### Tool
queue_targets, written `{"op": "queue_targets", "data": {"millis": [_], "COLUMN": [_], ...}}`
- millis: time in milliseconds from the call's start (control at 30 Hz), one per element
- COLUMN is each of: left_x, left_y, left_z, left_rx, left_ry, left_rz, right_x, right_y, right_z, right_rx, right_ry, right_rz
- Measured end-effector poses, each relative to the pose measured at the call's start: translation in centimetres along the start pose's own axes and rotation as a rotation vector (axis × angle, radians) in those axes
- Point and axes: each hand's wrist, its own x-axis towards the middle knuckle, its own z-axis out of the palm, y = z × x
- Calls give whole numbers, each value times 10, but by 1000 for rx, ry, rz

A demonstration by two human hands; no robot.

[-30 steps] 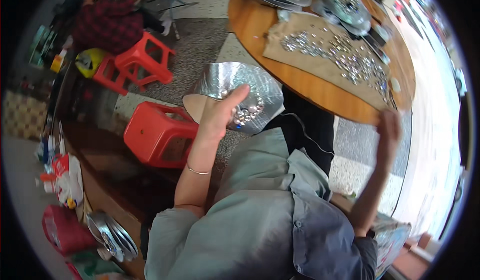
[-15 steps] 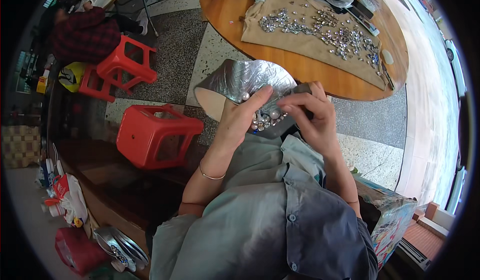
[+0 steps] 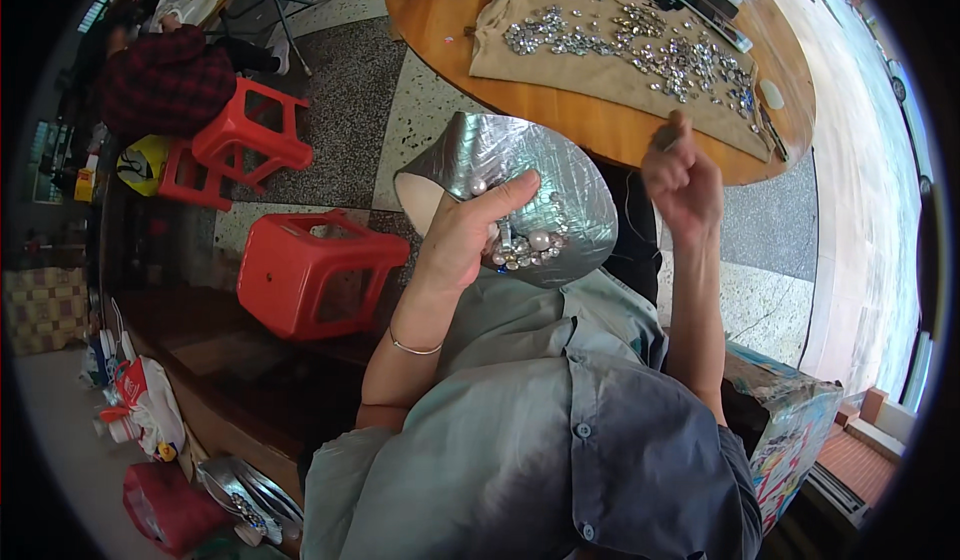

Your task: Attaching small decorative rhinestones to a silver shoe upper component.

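Head view: left hand (image 3: 470,240) closed on the near rim of a silver dish (image 3: 520,195), thumb over the edge on the inner face, fingers hidden behind it. Dish sits tilted at frame centre, above the lap, off the worktop. Beads (image 3: 525,250), pearl-like and faceted, are pooled at its low edge, right by the thumb. A thin bangle (image 3: 412,345) is on that wrist.

Right hand (image 3: 680,175) at 3 o'clock of the dish, raised, fingers curled tight with the tips pinched together; something small and dark may be in the pinch, cannot tell what. It is clear of the dish, just over the near edge of the worktop.

Round wooden worktop (image 3: 600,125) at 12 to 1 o'clock. On it a tan cloth (image 3: 560,65) strewn with loose crystals (image 3: 670,60).

Red stool (image 3: 315,275) at 9 o'clock of the dish, on the floor. Two more red stools (image 3: 235,140) at 10 o'clock, with a person in a plaid top (image 3: 165,80) just beyond.

Printed box (image 3: 790,430) at 4 o'clock, by the right elbow.
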Motion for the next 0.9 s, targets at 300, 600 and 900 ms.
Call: {"op": "queue_targets", "data": {"millis": [300,600,900], "left_x": [-2,-4,-7], "left_y": [-3,-10,-15], "left_z": [14,17,18], "left_rx": [83,116,16], "left_ry": [33,-13,-43], "left_rz": [51,53,-28], "right_x": [-10,-4,-15], "right_y": [80,29,31], "right_z": [35,27,-9], "right_rx": [-789,-24,-167], "right_ry": [474,325,296], "right_rz": [25,32,-93]}}
